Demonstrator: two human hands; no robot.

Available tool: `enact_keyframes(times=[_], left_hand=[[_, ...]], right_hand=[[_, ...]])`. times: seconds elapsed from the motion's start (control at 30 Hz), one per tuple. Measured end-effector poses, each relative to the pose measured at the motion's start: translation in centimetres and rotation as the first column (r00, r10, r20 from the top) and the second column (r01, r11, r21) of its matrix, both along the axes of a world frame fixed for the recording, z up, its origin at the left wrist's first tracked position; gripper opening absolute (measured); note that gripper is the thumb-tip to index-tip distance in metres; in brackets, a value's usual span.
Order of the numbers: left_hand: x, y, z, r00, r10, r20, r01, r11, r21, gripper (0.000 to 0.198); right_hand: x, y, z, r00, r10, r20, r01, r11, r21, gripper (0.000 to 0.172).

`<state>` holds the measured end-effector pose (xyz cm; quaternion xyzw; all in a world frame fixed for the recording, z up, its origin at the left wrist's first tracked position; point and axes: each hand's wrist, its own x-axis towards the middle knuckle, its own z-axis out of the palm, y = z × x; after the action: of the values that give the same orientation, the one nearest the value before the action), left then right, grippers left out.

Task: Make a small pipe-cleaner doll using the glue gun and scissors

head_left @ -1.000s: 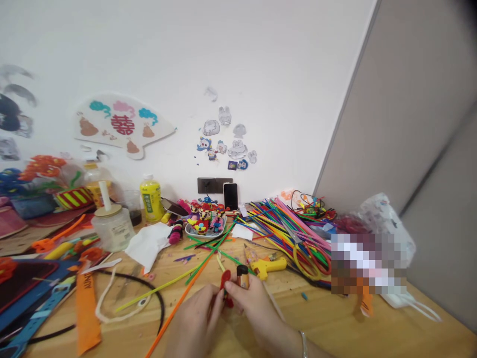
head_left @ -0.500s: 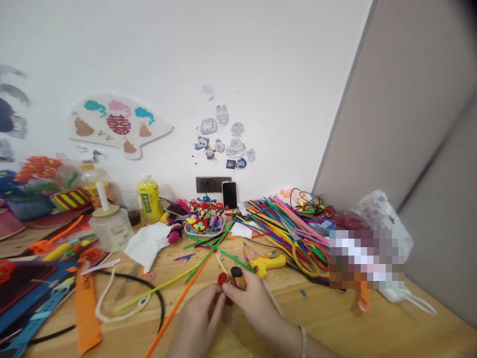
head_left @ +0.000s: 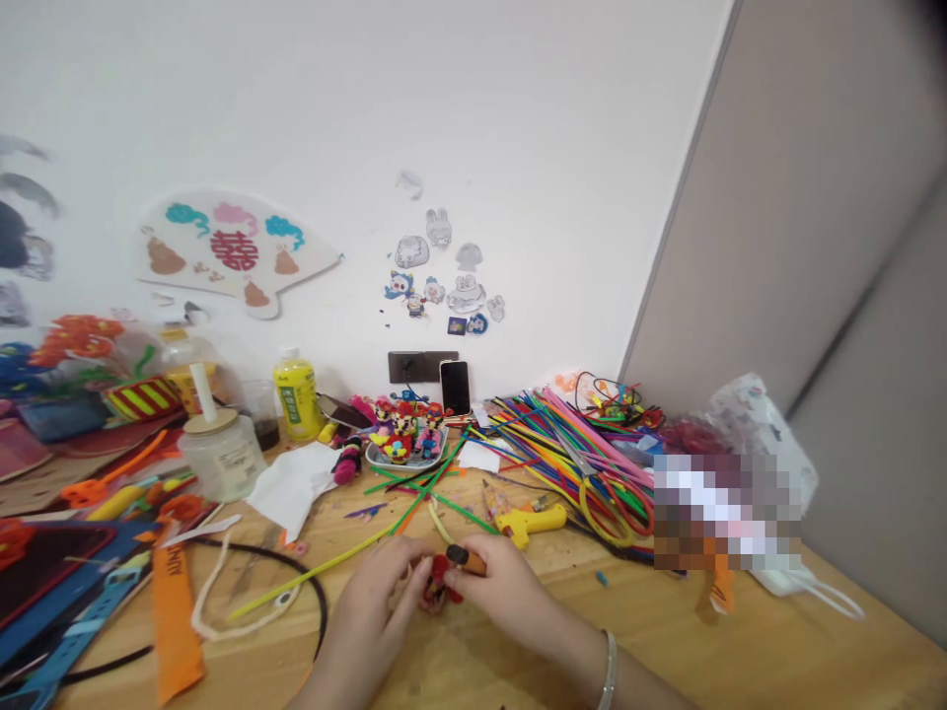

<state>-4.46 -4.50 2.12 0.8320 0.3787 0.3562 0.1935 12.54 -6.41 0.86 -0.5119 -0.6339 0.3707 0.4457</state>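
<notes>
At the left of the wooden tabletop [head_left: 740, 651] lies a flat orange strip with dark lettering [head_left: 176, 631]. Next stands a clear glass jar with a wooden lid and an upright white stick [head_left: 224, 465]. A crumpled white tissue [head_left: 292, 488] lies to the right of the jar, in front of an upright plastic bottle with a yellow label [head_left: 297, 399].

The left hand [head_left: 370, 606] is closed, its thumb and fingers gripping a small red fuzzy figure with dark details [head_left: 435, 584]. The figure is located between both hands, at the front of the work area; its lower detail is blurred. The right hand [head_left: 507, 582] is closed around an orange cylinder with a black end [head_left: 468, 560], tilted across the hand; its thumb is at the figure's right side.

Beyond the right hand lies a yellow glue gun [head_left: 527, 525]. Farther right, yellow-handled scissors [head_left: 592, 503] rest on a bundle of multicoloured fuzzy stems [head_left: 540, 424].
</notes>
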Motion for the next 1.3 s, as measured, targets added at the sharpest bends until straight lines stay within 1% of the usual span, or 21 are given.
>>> enact_keyframes(times=[0.07, 0.13, 0.27, 0.4, 0.47, 0.53, 0.63, 0.67, 0.73, 0.8, 0.87, 0.97, 1.17, 1.3], left_hand=[[0.1, 0.1, -0.1, 0.999, -0.021, -0.026, 0.022, 1.000, 0.017, 0.021], [0.2, 0.0, -0.2, 0.999, -0.018, -0.037, 0.019, 1.000, 0.016, 0.023], [0.3, -0.1, 0.0, 0.998, -0.011, -0.060, 0.011, 1.000, -0.002, 0.026], [0.4, -0.1, 0.2, 0.994, -0.037, -0.099, 0.039, 0.999, 0.016, 0.026], [0.4, -0.1, 0.1, 0.993, -0.049, -0.105, 0.051, 0.998, 0.020, 0.025], [0.5, 0.0, -0.2, 0.995, -0.028, -0.094, 0.031, 0.999, 0.035, 0.025], [0.5, 0.2, -0.7, 0.997, 0.065, -0.050, -0.061, 0.996, 0.069, 0.025], [0.5, 0.3, -0.8, 0.994, 0.100, -0.030, -0.098, 0.992, 0.081, 0.024], [0.4, 0.3, -0.9, 0.988, 0.152, 0.012, -0.152, 0.982, 0.109, 0.023], [0.4, 0.1, -0.8, 0.982, 0.181, 0.051, -0.186, 0.972, 0.141, 0.022], [0.5, -0.1, -0.5, 0.976, 0.202, 0.080, -0.213, 0.964, 0.160, 0.022], [0.7, -0.6, -0.2, 0.970, 0.219, 0.106, -0.235, 0.957, 0.172, 0.024], [0.9, -1.0, 0.4, 0.972, 0.200, 0.122, -0.221, 0.955, 0.198, 0.024], [0.9, -1.0, 0.4, 0.973, 0.197, 0.123, -0.217, 0.958, 0.186, 0.023]], right_hand=[[-0.1, -0.1, 0.1, 0.994, -0.009, 0.105, 0.008, 1.000, 0.009, 0.013], [-0.1, -0.2, 0.5, 0.981, -0.016, 0.191, 0.012, 1.000, 0.019, 0.013], [0.2, -0.4, 1.5, 0.959, -0.045, 0.281, 0.035, 0.998, 0.043, 0.013], [0.5, -0.2, 2.0, 0.941, -0.066, 0.332, 0.043, 0.996, 0.077, 0.009], [0.6, -0.2, 1.9, 0.942, -0.075, 0.328, 0.051, 0.995, 0.082, 0.008], [0.6, -0.1, 1.7, 0.952, -0.112, 0.285, 0.092, 0.992, 0.081, 0.010], [0.5, -0.2, 1.4, 0.959, -0.216, 0.184, 0.199, 0.974, 0.105, 0.025], [0.4, -0.3, 1.2, 0.960, -0.233, 0.157, 0.217, 0.969, 0.115, 0.026], [0.1, -0.6, 1.1, 0.966, -0.228, 0.126, 0.211, 0.968, 0.134, 0.023], [-0.3, -0.9, 1.1, 0.974, -0.190, 0.121, 0.174, 0.976, 0.132, 0.028], [-0.7, -1.3, 1.1, 0.983, -0.140, 0.117, 0.128, 0.987, 0.101, 0.031], [-1.2, -1.5, 1.1, 0.994, -0.080, 0.071, 0.078, 0.996, 0.032, 0.029], [-1.4, -1.4, 1.3, 0.989, -0.121, 0.080, 0.120, 0.993, 0.020, 0.024], [-1.4, -1.3, 1.2, 0.985, -0.148, 0.083, 0.146, 0.989, 0.030, 0.023]])
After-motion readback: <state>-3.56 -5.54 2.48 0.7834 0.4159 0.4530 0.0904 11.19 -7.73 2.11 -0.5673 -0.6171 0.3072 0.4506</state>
